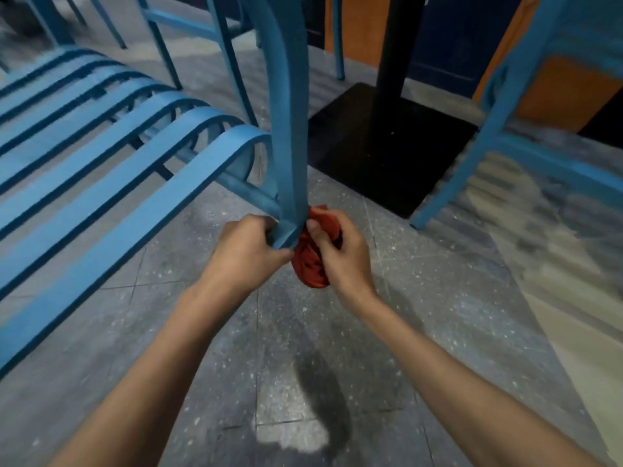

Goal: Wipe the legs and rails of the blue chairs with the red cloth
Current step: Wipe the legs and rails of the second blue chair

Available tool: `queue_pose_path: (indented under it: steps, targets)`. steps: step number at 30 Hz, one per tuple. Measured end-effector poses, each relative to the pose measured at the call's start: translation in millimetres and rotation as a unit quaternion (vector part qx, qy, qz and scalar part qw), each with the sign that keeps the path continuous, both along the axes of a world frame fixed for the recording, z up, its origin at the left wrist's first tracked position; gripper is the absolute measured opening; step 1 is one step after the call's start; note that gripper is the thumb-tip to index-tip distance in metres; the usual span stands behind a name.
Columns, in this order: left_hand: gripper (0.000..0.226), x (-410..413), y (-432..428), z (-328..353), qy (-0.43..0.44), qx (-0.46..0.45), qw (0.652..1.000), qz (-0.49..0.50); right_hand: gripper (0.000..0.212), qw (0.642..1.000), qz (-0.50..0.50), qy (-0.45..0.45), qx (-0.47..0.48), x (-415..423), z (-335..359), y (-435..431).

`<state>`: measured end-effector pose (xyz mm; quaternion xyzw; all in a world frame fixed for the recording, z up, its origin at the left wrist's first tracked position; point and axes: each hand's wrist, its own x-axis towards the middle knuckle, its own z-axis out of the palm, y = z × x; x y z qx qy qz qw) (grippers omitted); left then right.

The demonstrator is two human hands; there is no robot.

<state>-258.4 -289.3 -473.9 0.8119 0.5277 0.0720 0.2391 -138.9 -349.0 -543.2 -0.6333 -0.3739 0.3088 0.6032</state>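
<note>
Three blue slatted chairs [101, 183], one crumpled red cloth [310, 267]. Left hand [246, 251] grips a chair leg [290, 183]. Right hand [340, 257] squeezes the cloth against it.

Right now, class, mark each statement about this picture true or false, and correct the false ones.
1. The right hand holds the red cloth bunched against the chair. True.
2. The left hand hangs free of the chair. False: it grips the blue chair frame.
3. The table base is white. False: it is black.
4. A second blue chair stands to the right of the table base. True.
</note>
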Motion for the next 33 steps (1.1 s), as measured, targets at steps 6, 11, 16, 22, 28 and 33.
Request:
queue_pose_path:
  steps: [6,11,16,22,28,33]
  targets:
    - [0.026,2,-5,-10,-0.037,0.054,0.998,0.025,0.008,1.000,-0.028,0.000,-0.005,-15,-49,-5]
    - [0.021,5,-2,-9,-0.006,0.063,0.998,0.019,0.004,0.995,-0.046,-0.002,-0.089,-8,-66,2]
    - [0.027,6,-3,-11,0.000,0.069,0.997,0.022,0.004,0.997,-0.058,0.059,-0.015,-14,-46,6]
    - [0.027,4,-1,-16,-0.007,0.079,0.997,0.014,0.016,0.998,-0.038,-0.006,0.052,-23,-49,-3]
    - [0.020,0,3,-21,-0.029,0.067,0.997,-0.004,0.012,0.997,-0.056,-0.011,-0.051,-17,-87,4]
    - [0.016,1,3,-21,-0.017,0.076,0.997,-0.010,0.002,0.995,-0.085,0.044,-0.037,-14,-75,13]
